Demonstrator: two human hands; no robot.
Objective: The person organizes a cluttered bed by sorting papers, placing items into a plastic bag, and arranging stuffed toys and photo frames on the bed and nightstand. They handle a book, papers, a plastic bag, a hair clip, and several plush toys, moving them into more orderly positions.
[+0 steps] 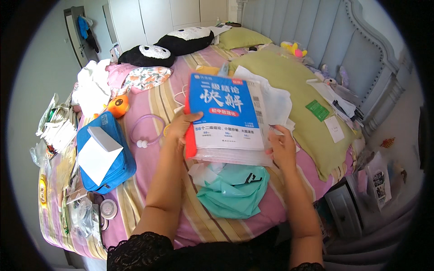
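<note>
A blue and white paperback book (224, 106) is held up in front of me over the bed. It lies on top of other printed sheets or books, with a red edge along the left and clear plastic wrapping (233, 156) showing at the bottom. My left hand (181, 128) is closed on the left edge, thumb on the cover. At the right edge, my right hand (284, 147) has its fingers curled, thumb and fingertips against the wrapping. Just below rests a crumpled mint-green bag (233, 192). White papers (271, 97) lie behind the book.
On the striped bed (156, 198) at left are a blue zipped case (106, 151) with white paper on it, a purple ring-shaped cord (148, 131) and an orange plush toy (118, 106). Black-and-white cushions (147, 55) sit farther back. A green pillow (289, 108) lies by the headboard (312, 38).
</note>
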